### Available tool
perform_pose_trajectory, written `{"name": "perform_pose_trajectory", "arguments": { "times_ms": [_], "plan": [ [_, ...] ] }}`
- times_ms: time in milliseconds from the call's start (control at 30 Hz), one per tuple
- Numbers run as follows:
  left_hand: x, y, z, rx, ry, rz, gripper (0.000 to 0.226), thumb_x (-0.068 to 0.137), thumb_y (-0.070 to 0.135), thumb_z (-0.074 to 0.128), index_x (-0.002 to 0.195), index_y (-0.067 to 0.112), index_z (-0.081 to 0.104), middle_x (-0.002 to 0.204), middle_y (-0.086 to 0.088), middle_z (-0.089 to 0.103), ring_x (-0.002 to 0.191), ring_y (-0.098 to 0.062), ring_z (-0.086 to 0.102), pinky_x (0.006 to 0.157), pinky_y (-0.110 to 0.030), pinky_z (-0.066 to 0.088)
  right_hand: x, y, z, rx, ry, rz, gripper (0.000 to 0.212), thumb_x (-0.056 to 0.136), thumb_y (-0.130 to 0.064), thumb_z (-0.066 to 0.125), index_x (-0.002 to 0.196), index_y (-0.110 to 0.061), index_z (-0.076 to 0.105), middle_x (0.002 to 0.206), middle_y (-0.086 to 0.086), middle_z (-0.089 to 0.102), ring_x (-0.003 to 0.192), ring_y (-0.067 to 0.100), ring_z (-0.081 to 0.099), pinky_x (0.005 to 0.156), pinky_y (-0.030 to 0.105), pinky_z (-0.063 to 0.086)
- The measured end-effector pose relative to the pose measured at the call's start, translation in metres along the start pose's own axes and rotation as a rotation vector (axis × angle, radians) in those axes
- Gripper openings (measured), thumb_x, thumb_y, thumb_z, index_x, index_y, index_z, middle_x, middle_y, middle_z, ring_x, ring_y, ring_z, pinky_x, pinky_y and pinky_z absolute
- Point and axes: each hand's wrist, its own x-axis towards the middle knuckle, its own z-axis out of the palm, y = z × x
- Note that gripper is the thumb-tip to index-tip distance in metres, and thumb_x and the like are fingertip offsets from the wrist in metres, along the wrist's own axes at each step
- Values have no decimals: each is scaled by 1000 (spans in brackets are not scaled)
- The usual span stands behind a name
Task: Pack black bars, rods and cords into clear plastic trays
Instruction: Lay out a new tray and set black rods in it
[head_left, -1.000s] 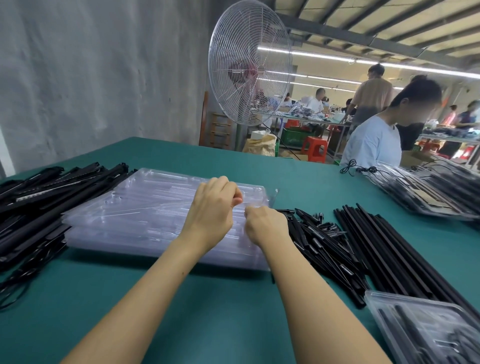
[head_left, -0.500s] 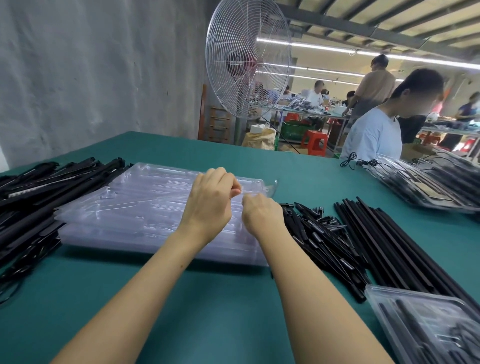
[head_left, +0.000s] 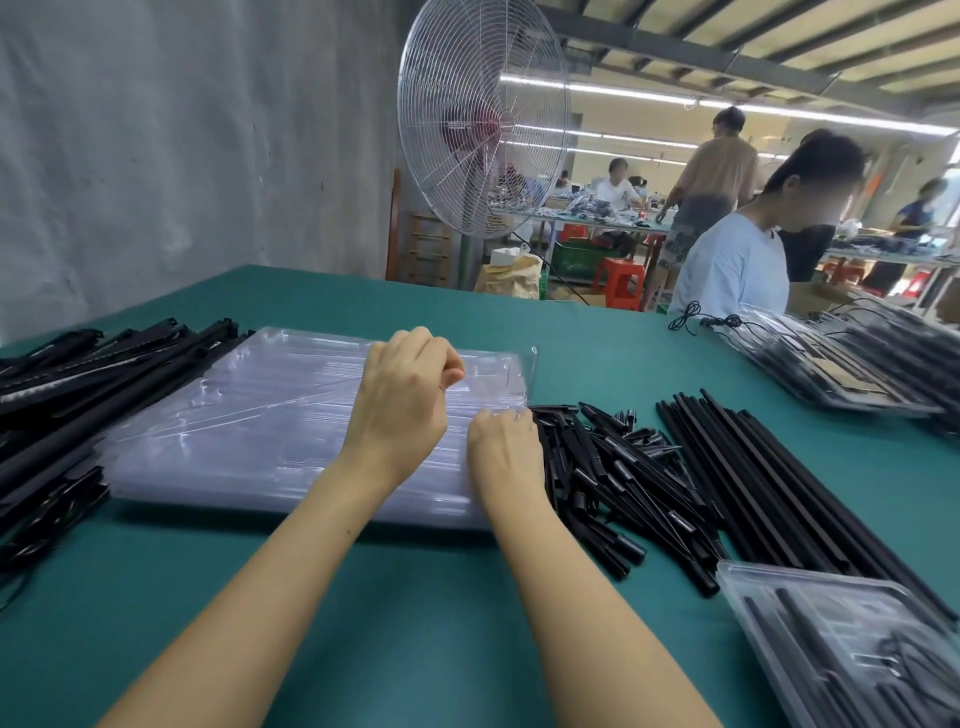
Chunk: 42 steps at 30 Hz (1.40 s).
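Observation:
A stack of clear plastic trays (head_left: 249, 415) lies on the green table (head_left: 415, 623) in front of me. My left hand (head_left: 400, 405) sits over the stack's right part with fingers curled, pinching the top tray's edge. My right hand (head_left: 504, 452) grips the stack's right edge, fingers curled under. A heap of short black bars (head_left: 613, 467) lies right of the stack, then a row of long black rods (head_left: 769, 478). More long black bars (head_left: 78, 384) are piled at the left.
A filled clear tray (head_left: 852, 649) sits at the near right corner. Packed trays with cords (head_left: 852, 358) lie at the far right, by a person in a light blue shirt (head_left: 737, 270). A large standing fan (head_left: 483, 119) is behind the table.
Both hands stay at the right edge of the tray stack. My right hand has slid slightly down and nearer along that edge; the camera view has shifted a little.

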Motion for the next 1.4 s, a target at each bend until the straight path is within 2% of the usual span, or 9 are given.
{"name": "perform_pose_trajectory", "arguments": {
  "times_ms": [200, 433, 600, 767, 867, 1000, 1167, 1267, 1400],
  "plan": [
    [-2, -1, 4, -4, -21, 10, 15, 77, -10, 60, 73, 4, 58, 71, -9, 54, 67, -31, 50, 67, -31, 26, 4, 5, -5, 52, -46, -8, 31, 96, -2, 32, 120, -4, 53, 123, 17, 50, 114, 28, 50, 93, 34, 41],
    [-1, 4, 3, 4, -52, 22, 14, 80, -12, 58, 75, 1, 60, 74, -13, 56, 72, -35, 53, 69, -39, 34, 10, 8, -8, 56, -107, -13, 33, 96, -6, 33, 122, -5, 53, 126, 16, 50, 116, 30, 51, 91, 35, 43],
    [27, -11, -42, -32, 275, 9, 14, 84, 3, 49, 78, 7, 61, 77, -4, 54, 76, -25, 49, 70, -35, 29, 13, 13, -4, 72, -114, -6, 32, 92, -3, 37, 115, -6, 59, 120, 14, 56, 109, 31, 56, 76, 33, 43],
    [14, 4, -32, -56, -85, -25, 9, 87, -2, 57, 83, 3, 64, 83, -9, 57, 84, -31, 51, 77, -38, 33, 14, 11, -3, 72, -205, 0, 36, 95, -11, 35, 126, -10, 53, 132, 14, 47, 119, 31, 49, 93, 37, 43],
    [19, 0, -41, -144, -46, -39, 8, 87, -1, 58, 82, 4, 62, 79, 1, 49, 80, -25, 47, 78, -42, 40, 14, 13, -1, 125, -159, 17, 37, 94, -10, 36, 129, -9, 46, 132, 14, 47, 117, 31, 51, 90, 36, 44],
    [22, -1, -51, -180, -48, -44, 11, 87, -2, 58, 80, 6, 61, 77, 4, 46, 77, -21, 45, 77, -48, 43, 15, 12, -1, 156, -158, 28, 54, 95, -14, 34, 146, -13, 20, 139, 15, 39, 124, 32, 41, 95, 39, 39],
    [23, -3, -51, -198, -81, -42, 11, 88, 0, 59, 80, 6, 60, 76, 5, 47, 78, -21, 46, 78, -44, 41, 26, 8, 0, 126, -109, 55, 32, 93, -15, 35, 122, -9, 48, 136, 18, 32, 123, 32, 31, 95, 41, 33],
    [22, -3, -44, -177, -104, -25, 11, 88, -1, 58, 80, 6, 60, 78, 3, 49, 78, -21, 47, 77, -41, 40, 33, 10, 2, 192, -135, 28, 36, 96, -16, 33, 131, -9, 39, 148, 14, 22, 136, 29, 20, 108, 45, 26],
    [19, 0, -35, -135, -142, -9, 10, 87, 0, 58, 80, 6, 61, 80, -2, 53, 81, -26, 50, 75, -33, 32, 42, 14, 5, 273, -158, 73, 41, 98, -19, 29, 137, -5, 30, 136, 16, 40, 125, 28, 36, 103, 39, 33]
  ]
}}
